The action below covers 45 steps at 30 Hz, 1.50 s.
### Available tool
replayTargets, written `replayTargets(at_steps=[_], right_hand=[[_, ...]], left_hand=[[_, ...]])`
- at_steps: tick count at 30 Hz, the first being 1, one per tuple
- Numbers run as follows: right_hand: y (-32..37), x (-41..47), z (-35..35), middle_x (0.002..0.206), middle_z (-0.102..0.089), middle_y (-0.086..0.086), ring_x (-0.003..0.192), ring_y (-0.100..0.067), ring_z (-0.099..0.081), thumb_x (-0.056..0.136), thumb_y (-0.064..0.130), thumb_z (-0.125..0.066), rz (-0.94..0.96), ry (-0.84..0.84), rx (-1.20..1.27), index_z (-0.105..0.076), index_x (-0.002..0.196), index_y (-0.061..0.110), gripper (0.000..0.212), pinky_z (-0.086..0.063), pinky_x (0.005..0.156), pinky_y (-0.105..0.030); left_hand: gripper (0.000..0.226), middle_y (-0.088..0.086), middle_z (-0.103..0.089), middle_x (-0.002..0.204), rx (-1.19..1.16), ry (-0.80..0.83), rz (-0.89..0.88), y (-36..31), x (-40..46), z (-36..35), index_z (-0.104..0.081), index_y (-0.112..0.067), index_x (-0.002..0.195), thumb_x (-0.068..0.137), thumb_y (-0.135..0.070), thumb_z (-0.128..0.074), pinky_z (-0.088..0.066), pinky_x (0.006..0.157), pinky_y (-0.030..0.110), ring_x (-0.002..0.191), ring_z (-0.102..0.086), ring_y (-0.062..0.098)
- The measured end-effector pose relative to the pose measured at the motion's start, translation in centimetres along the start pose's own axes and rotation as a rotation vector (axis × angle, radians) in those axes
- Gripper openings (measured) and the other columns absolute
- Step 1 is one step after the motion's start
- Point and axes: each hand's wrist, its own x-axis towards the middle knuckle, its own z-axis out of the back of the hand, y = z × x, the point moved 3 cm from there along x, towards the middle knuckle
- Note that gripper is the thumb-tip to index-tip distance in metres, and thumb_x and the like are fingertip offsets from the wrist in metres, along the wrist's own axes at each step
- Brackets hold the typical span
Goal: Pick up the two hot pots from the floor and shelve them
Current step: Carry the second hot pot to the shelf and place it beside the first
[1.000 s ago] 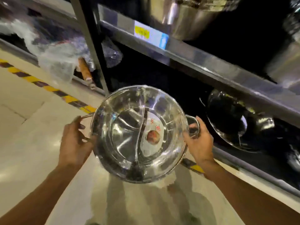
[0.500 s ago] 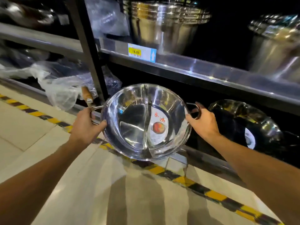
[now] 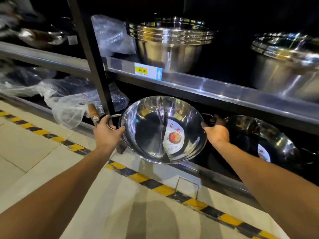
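A shiny steel hot pot [image 3: 148,133] with a curved divider and a paper label inside is held by both side handles. My left hand [image 3: 107,131] grips its left handle and my right hand [image 3: 215,131] grips its right handle. The pot tilts toward me, and its far half is inside the opening of the bottom shelf [image 3: 215,171]. A second hot pot [image 3: 269,135] of the same kind leans on that bottom shelf just to the right, close to my right hand.
A black upright post [image 3: 94,66] stands just left of the held pot. The upper shelf [image 3: 215,90] carries stacked steel basins [image 3: 170,44] and a yellow price tag [image 3: 141,70]. Plastic-wrapped pans [image 3: 69,99] with a wooden handle [image 3: 93,112] lie at left. Yellow-black tape [image 3: 155,184] lines the tiled floor.
Both hands have carried the hot pot up and forward from over the floor into the bottom shelf opening. My view has lifted, showing more of the upper shelf.
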Motion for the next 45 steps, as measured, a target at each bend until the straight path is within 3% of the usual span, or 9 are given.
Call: replayTargets(at_steps=[8, 13, 21, 27, 29, 32, 36, 38, 45], right_hand=[[-0.6, 3.4, -0.3, 0.133, -0.063, -0.016, 0.128, -0.036, -0.052, 0.087, 0.029, -0.074, -0.061, -0.013, 0.017, -0.048, 0.142, 0.003, 0.067, -0.041, 0.105, -0.043], [-0.5, 4.1, -1.7, 0.134, -0.059, -0.019, 0.127, -0.037, -0.052, 0.084, 0.019, -0.076, -0.084, -0.006, 0.09, -0.053, 0.135, 0.003, 0.058, -0.041, 0.106, -0.043], [1.0, 2.8, -3.9, 0.132, -0.062, -0.019, 0.122, -0.037, -0.056, 0.086, 0.013, -0.07, -0.131, 0.036, 0.138, -0.057, 0.134, 0.004, 0.05, -0.042, 0.097, -0.034], [-0.2, -1.7, -5.8, 0.119, -0.065, -0.01, 0.113, -0.033, -0.061, 0.086, 0.02, -0.07, -0.239, 0.038, 0.247, -0.045, 0.141, 0.015, 0.061, -0.046, 0.083, -0.031], [-1.0, -2.6, -6.0, 0.098, -0.066, -0.002, 0.105, -0.029, -0.065, 0.083, 0.017, -0.073, -0.245, 0.036, 0.282, -0.053, 0.115, 0.017, 0.038, -0.047, 0.082, -0.031], [-1.1, -2.5, -6.3, 0.112, -0.063, 0.002, 0.11, -0.02, -0.061, 0.081, 0.011, -0.075, -0.18, 0.074, 0.311, -0.035, 0.146, 0.017, 0.076, -0.046, 0.089, -0.028], [-1.3, -1.4, -6.8, 0.139, -0.055, -0.008, 0.116, -0.024, -0.058, 0.081, 0.004, -0.068, -0.166, 0.138, 0.253, -0.005, 0.158, 0.031, 0.103, -0.047, 0.09, -0.029], [-1.5, -0.6, -7.2, 0.14, -0.054, -0.008, 0.117, -0.026, -0.058, 0.083, 0.007, -0.067, -0.174, 0.152, 0.232, -0.002, 0.157, 0.037, 0.103, -0.048, 0.095, -0.033], [-2.6, 0.6, -9.7, 0.133, -0.06, -0.005, 0.1, -0.023, -0.062, 0.081, 0.021, -0.074, -0.246, 0.233, 0.159, -0.04, 0.142, 0.019, 0.07, -0.049, 0.085, -0.027]], left_hand=[[0.075, 0.006, -0.057, 0.106, -0.104, 0.219, 0.038, 1.0, 0.4, -4.3, -0.042, -0.014, 0.133, 0.07, -0.02, -0.084, -0.055, 0.086, 0.05, 0.093, -0.064, 0.028], [0.085, -0.007, -0.055, 0.102, -0.06, 0.114, 0.051, 0.8, 1.3, -5.8, -0.029, -0.012, 0.15, 0.079, -0.02, -0.077, -0.042, 0.079, 0.026, 0.072, -0.052, 0.004], [0.079, 0.004, -0.061, 0.112, -0.169, -0.014, 0.116, 2.1, 2.8, -7.8, -0.028, -0.009, 0.152, 0.086, -0.019, -0.07, -0.041, 0.098, 0.032, 0.107, -0.058, 0.019], [0.076, -0.007, -0.061, 0.095, -0.214, -0.038, 0.095, 2.0, 3.0, -9.6, -0.028, -0.014, 0.152, 0.087, -0.013, -0.067, -0.04, 0.082, 0.018, 0.072, -0.055, -0.022], [0.074, 0.0, -0.06, 0.106, -0.214, -0.041, 0.092, 2.0, 3.0, -10.0, -0.029, -0.012, 0.152, 0.088, -0.012, -0.066, -0.041, 0.085, 0.017, 0.078, -0.06, -0.008], [0.07, 0.002, -0.061, 0.1, -0.229, -0.066, 0.097, 2.0, 3.0, -10.5, -0.033, -0.009, 0.149, 0.087, -0.011, -0.066, -0.044, 0.092, 0.025, 0.091, -0.061, 0.012], [0.073, -0.003, -0.056, 0.094, -0.325, -0.078, 0.121, 1.3, 3.1, -11.4, -0.026, -0.011, 0.153, 0.09, -0.01, -0.063, -0.041, 0.079, 0.005, 0.072, -0.059, -0.016], [0.073, 0.001, -0.06, 0.099, -0.396, -0.08, 0.152, 1.0, 3.3, -12.0, -0.025, -0.013, 0.153, 0.091, -0.009, -0.062, -0.043, 0.068, 0.002, 0.076, -0.063, -0.006], [0.076, 0.005, -0.055, 0.138, -0.515, 0.065, 0.228, 1.7, 2.8, -13.9, -0.027, -0.013, 0.152, 0.086, 0.006, -0.057, -0.045, 0.105, 0.029, 0.125, -0.056, 0.016]])
